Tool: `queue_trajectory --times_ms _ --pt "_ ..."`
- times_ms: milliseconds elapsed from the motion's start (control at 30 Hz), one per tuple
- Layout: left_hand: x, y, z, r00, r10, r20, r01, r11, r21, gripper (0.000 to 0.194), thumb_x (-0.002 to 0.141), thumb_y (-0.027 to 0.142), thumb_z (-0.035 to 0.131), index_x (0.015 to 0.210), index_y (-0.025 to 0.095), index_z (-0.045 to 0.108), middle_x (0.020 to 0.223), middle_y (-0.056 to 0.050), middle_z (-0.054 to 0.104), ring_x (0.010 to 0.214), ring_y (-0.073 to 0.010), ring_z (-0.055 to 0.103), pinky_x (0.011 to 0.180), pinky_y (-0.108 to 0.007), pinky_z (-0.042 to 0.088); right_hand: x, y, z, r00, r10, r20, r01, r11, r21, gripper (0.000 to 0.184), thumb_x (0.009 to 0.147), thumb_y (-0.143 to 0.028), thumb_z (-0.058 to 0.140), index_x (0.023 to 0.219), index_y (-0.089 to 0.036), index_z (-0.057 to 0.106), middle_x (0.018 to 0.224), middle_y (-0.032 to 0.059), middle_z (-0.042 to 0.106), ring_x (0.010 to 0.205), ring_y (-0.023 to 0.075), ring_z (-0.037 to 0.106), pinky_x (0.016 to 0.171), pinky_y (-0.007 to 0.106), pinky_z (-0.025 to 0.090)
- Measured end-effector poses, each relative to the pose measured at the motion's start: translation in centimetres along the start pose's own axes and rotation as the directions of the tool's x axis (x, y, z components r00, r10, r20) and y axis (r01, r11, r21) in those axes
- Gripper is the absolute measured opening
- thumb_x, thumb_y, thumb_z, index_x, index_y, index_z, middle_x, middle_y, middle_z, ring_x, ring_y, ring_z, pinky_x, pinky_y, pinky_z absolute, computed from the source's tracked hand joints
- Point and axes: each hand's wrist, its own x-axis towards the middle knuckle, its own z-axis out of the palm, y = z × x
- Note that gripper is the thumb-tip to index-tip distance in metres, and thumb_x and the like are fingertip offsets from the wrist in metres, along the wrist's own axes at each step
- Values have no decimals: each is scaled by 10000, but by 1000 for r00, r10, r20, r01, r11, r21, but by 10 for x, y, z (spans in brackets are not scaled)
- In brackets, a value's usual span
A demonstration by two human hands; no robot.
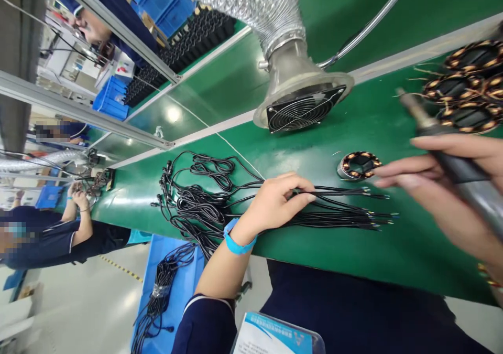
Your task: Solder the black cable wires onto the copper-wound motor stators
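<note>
My left hand (281,202) lies over a bundle of black cables (330,220), thumb and forefinger closed on a cable. The cables' stripped ends (371,215) point right, with small coloured wires showing. In my right hand (448,181) is a soldering iron (444,144) with a dark grip, its tip raised to the upper left and somewhat blurred. The stretched fingertips of that hand are at the right edge of a small copper-wound stator (359,165) on the green bench; whether they touch it I cannot tell.
A fume extractor hood (306,107) with a foil duct hangs behind the stator. More wound stators (467,89) are grouped at the right. Coiled cables (200,202) lie left of my hand. A blue bin (181,286) holds more cables. Another person (66,233) works at far left.
</note>
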Motion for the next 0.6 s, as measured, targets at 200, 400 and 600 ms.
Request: queue_trajectory --times_ms 200,400,600 --pt "-2 -3 0 991 -36 -131 14 986 -169 172 873 313 684 823 154 641 668 55 459 544 -58 358 566 -222 338 3 -30 31 997 -39 73 23 978 208 371 890 -363 694 1221 -269 554 971 32 733 785 166 737 733 265 658" --pt "-3 -4 -2 996 -36 -78 23 987 -162 203 909 342 634 835 155 663 723 16 569 578 -74 427 591 -227 377 3 -26 37 998 -45 39 36 977 211 379 882 -317 686 1232 -286 545 998 14 729 860 149 735 763 240 640" --pt "-3 -7 -11 998 -16 54 21 996 -85 291 972 376 503 907 165 692 848 -53 692 752 -138 593 763 -273 485 6 -23 39 994 -29 107 -3 959 284 361 882 -354 691 1213 -322 553 943 -9 726 792 165 732 711 266 653"
